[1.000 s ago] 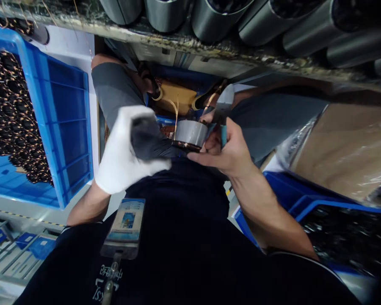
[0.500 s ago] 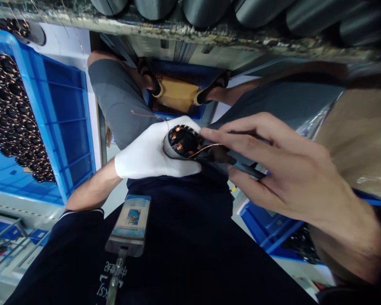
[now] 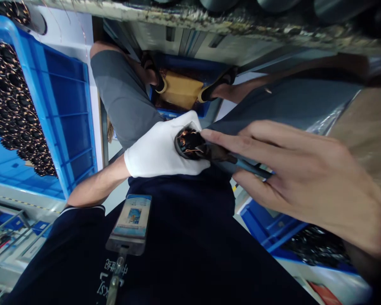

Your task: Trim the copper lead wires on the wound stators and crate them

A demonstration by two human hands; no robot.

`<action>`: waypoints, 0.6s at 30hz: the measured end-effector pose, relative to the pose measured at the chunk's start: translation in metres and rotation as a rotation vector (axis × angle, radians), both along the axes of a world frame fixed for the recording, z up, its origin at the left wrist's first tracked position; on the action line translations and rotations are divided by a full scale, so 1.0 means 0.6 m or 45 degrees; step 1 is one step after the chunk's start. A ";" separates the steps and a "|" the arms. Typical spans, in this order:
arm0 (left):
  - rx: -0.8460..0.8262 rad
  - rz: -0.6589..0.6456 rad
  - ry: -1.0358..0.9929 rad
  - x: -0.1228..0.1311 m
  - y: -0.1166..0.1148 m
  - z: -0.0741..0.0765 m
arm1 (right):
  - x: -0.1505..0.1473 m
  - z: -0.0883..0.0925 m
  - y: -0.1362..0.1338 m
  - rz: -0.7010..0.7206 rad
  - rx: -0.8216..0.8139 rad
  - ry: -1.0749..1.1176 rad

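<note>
In a white glove, my left hand (image 3: 165, 148) is wrapped round a motor stator (image 3: 181, 146), a short dark cylinder with copper windings inside its open end. That end faces up and to the right. My bare right hand (image 3: 292, 169) grips a pair of wire cutters (image 3: 252, 166) by the blue-grey handle. The dark head of the cutters reaches the stator's right rim, and its jaws are blurred. My right index fingertip is at the rim too. A tiny copper-coloured bit (image 3: 268, 90) shows above my right thigh.
A blue crate (image 3: 60, 97) on the left holds many wound stators (image 3: 15, 110). Another stator (image 3: 31, 19) lies beyond it. A worn bench edge (image 3: 209, 25) crosses the top. Between my feet is a blue bin (image 3: 206, 111) with yellow material; a blue crate (image 3: 260, 224) stands lower right.
The cutters' head has moved in over the stator's open end. Copper wire ends that stuck out to the upper left and right no longer show. Both hands have shifted slightly right.
</note>
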State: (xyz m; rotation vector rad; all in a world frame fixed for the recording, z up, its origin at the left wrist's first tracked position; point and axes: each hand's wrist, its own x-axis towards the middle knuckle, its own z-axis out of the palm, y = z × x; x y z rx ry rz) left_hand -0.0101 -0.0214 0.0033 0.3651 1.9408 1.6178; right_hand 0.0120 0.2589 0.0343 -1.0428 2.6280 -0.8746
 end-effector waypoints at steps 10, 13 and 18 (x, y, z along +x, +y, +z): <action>-0.207 -0.032 0.155 0.007 0.017 0.001 | 0.005 -0.002 0.005 -0.004 0.025 0.045; -0.168 0.020 0.152 0.015 0.021 -0.005 | 0.004 -0.009 0.005 -0.063 0.027 -0.013; -0.282 0.019 0.208 0.027 0.028 -0.005 | 0.002 -0.016 -0.005 -0.014 0.013 0.064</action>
